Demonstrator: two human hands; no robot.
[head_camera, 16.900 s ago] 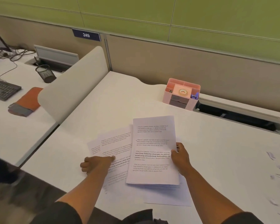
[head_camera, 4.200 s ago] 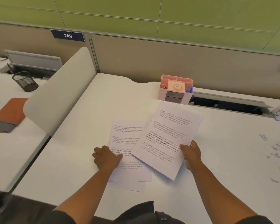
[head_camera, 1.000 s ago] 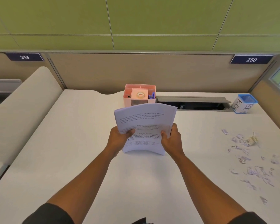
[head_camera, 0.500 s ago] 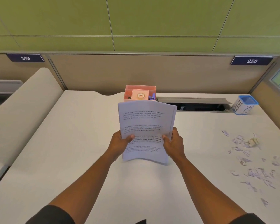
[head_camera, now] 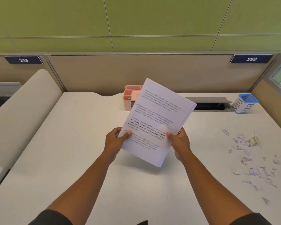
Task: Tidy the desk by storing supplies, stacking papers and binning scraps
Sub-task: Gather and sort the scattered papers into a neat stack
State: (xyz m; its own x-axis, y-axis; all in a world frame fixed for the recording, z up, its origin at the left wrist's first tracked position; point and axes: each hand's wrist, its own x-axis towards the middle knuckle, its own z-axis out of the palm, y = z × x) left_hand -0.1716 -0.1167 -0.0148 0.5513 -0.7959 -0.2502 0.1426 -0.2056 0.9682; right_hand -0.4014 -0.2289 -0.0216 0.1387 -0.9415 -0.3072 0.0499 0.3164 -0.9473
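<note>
A gathered stack of printed papers point(head_camera: 154, 120) is held above the middle of the white desk point(head_camera: 71, 143), tilted with its top leaning right. My left hand point(head_camera: 114, 140) grips its lower left edge and my right hand point(head_camera: 179, 142) grips its lower right edge. Behind the stack stands a pink desk organiser point(head_camera: 131, 97), partly hidden by the sheets. Torn paper scraps point(head_camera: 253, 161) and a crumpled ball point(head_camera: 254, 140) lie scattered on the desk at the right. A small blue-rimmed container marked BIN point(head_camera: 244, 103) stands at the back right.
A cable slot with a raised grey lid point(head_camera: 209, 103) runs along the back edge beside the bin. A rounded beige divider point(head_camera: 23, 111) separates this desk from the one on the left. Beige partition panels close off the back and right.
The papers, spread on the desk earlier, are now one stack in both hands. In the last half second the stack has turned clockwise, leaning right and covering more of the organiser.
</note>
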